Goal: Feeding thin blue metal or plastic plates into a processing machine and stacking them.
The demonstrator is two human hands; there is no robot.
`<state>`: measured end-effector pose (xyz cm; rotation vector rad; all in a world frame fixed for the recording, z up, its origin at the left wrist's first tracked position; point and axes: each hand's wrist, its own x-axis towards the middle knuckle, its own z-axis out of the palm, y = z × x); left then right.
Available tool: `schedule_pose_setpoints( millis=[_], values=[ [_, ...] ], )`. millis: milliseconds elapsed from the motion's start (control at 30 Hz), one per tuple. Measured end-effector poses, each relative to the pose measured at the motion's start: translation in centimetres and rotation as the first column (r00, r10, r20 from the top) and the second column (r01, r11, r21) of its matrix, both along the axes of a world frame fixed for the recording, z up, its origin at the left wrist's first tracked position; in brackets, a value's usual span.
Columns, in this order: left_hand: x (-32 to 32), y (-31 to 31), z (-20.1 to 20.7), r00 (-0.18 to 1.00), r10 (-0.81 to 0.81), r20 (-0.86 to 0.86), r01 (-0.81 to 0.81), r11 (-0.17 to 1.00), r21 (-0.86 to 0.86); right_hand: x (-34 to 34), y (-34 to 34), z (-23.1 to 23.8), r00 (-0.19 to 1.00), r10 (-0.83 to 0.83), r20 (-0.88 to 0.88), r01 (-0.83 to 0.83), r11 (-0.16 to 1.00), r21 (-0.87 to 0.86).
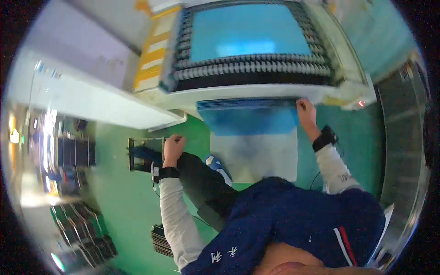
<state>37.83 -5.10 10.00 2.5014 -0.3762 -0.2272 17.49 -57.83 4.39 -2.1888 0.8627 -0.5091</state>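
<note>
My left hand [174,147] is held with curled fingers above my dark trouser leg, beside a small metal-framed rack [137,155]. Nothing shows sticking out of it. At the right end of a stack of thin blue panels [250,117], my right hand [306,114] has its fingers bent in against the upper corner. Blur hides whether they pinch a panel edge there. The stack sits close below the front of a white machine [348,68]. On the machine's black roller bed [252,71] lies a large glossy blue panel [247,30].
A pale board or sheet [256,158] lies below the stack, with my blue and white shoe [218,167] to its left. A long white cabinet [101,91] juts in at left. Dark panels [161,239] stand on the green floor [123,201]; a dark unit [403,133] lines the right.
</note>
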Motion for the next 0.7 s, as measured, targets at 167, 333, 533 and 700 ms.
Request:
schedule_pose_setpoints(
  millis=[167, 333, 533, 700],
  values=[
    [2.3, -2.4, -1.7, 0.997, -0.024, -0.072, 0.003, 0.960, -0.279, -3.5, -3.3, -2.5, 0.925, -0.305, 0.228, 0.189, 0.888, 0.419],
    [2.2, -10.6, -2.3, 0.986, 0.073, -0.148, -0.120, 0.933, -0.338, -4.7, -3.9, -4.6, 0.859, -0.462, 0.218, 0.345, 0.839, 0.421],
    [1.4, -11.7, -6.1, 0.963, 0.053, -0.266, -0.190, 0.831, -0.523, -4.4, -2.3, -4.1, 0.880, -0.451, 0.148, 0.281, 0.746, 0.604],
    [1.1, -12.2, -5.8, 0.950, 0.046, -0.310, -0.195, 0.860, -0.471, -4.2, -1.1, -4.0, 0.863, -0.480, 0.157, 0.369, 0.812, 0.452]
  ],
)
